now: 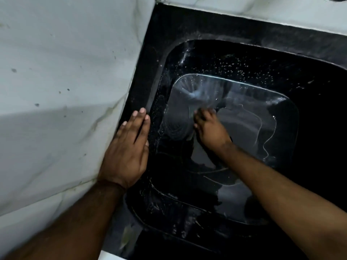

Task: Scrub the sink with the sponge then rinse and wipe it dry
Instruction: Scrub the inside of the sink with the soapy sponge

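Marble wall (56, 81), pale and speckled with small dark marks, fills the left side and meets the black counter (244, 32) along a slanting edge. Just right of that seam the left hand (129, 147) lies palm down on the sink (187, 53) rim, fingers straight and together, holding nothing. Next comes the dark basin itself, its walls dotted with droplets and its floor smeared with grey soapy film and curling water trails. Down in the basin, near the left part of the floor, the right hand (209, 126) reaches in with its fingers curled downward against the wet bottom. A small greyish edge, the sponge (192, 111), peeks out at the fingertips; the hand appears to grip it, though most of it is hidden under the fingers.
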Demonstrator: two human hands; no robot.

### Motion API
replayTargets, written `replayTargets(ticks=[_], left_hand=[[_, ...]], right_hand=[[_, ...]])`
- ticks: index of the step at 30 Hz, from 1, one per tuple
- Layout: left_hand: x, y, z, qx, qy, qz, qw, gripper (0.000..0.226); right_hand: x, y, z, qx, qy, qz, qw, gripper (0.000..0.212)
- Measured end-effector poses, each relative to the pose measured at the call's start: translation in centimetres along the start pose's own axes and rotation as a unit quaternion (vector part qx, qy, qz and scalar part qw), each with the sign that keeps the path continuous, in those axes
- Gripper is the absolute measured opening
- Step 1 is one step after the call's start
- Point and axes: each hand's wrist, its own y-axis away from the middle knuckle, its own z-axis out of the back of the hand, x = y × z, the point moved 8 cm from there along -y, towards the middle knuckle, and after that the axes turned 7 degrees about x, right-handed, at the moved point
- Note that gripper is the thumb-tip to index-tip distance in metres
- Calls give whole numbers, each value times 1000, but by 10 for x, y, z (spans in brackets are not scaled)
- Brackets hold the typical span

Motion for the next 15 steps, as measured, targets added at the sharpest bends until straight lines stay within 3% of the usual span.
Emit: replayTargets(ticks=[4,8,12,15], left_hand=[[1,1,-2,5,15,9,1000,66],[2,1,0,5,17,9,1000,66],[1,1,1,-1,26,8,1000,65],[2,0,1,-2,28,6,1000,65]], right_hand=[[35,-43,0,26,-61,-64,996,60],[90,5,-36,84,-7,58,995,61],[43,59,-39,54,-7,55,997,55],[-8,35,-10,35,-10,-49,998,59]])
